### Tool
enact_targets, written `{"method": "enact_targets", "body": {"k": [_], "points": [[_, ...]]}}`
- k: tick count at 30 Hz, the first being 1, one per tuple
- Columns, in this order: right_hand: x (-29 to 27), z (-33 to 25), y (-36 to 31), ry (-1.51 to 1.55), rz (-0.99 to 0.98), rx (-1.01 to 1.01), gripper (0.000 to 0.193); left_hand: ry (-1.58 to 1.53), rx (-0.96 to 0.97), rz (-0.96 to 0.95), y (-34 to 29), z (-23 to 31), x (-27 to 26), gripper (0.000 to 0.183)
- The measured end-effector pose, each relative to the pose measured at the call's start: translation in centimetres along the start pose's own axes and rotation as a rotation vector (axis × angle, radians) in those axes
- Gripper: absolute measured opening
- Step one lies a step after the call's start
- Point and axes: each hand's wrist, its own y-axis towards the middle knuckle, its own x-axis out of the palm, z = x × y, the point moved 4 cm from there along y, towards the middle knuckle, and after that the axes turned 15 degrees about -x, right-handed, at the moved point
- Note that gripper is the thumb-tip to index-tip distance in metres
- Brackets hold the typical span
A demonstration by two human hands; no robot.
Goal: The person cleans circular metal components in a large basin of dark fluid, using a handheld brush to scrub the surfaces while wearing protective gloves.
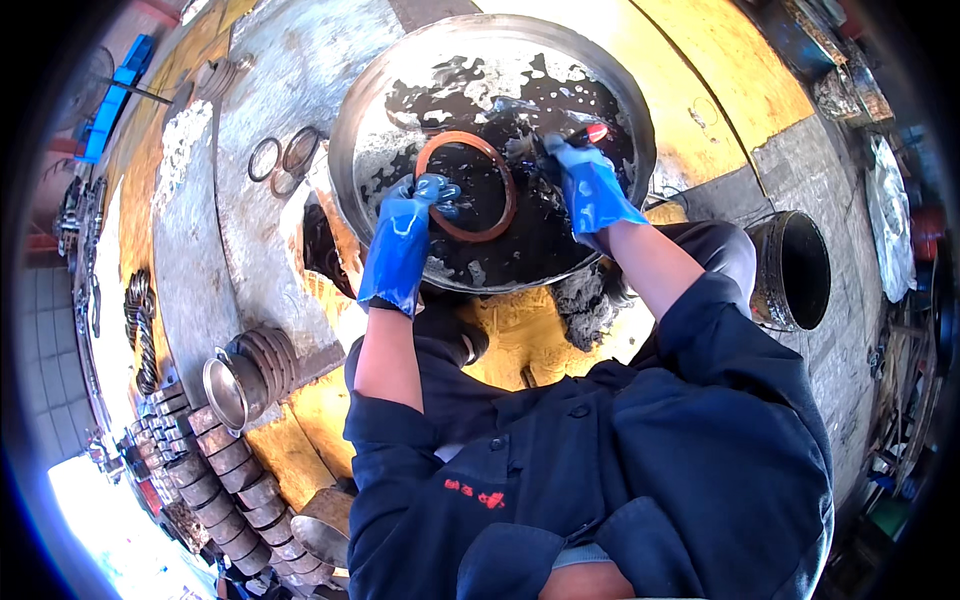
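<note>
A reddish-brown ring (pixel 509 190) is tilted up over a wide round metal basin (pixel 348 130) with dark liquid and pale foam patches inside. My left hand (pixel 402 235), in a blue rubber glove, has its fingers closed round the ring's left side. On the basin's right side, my right hand (pixel 588 185), also gloved in blue, is closed on a tool with a red-and-black handle (pixel 594 133). The handle's end sticks out above the fist. The tool's working end is hard to make out against the dark liquid, just right of the ring.
Several thin rings (pixel 265 159) lie on the floor left of the basin. A black-coated bucket (pixel 804 270) lies to the right. Stacked metal cylinders (pixel 215 490) and a row of metal rings (pixel 232 390) stand at lower left. Dark grey sludge (pixel 585 305) lies near the basin's front.
</note>
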Motion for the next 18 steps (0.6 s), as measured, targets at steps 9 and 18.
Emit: {"method": "enact_targets", "body": {"k": [9, 18], "points": [[4.7, -7.7, 0.8, 0.602, -0.244, -0.109, 0.020, 0.324, 0.162, 0.106, 2.1, -1.5, -0.6, 0.035], [2.6, -1.6, -4.1, 0.944, 0.094, 0.527, 0.025, 0.123, 0.312, 0.144, 3.2, -2.2, -0.6, 0.035]]}}
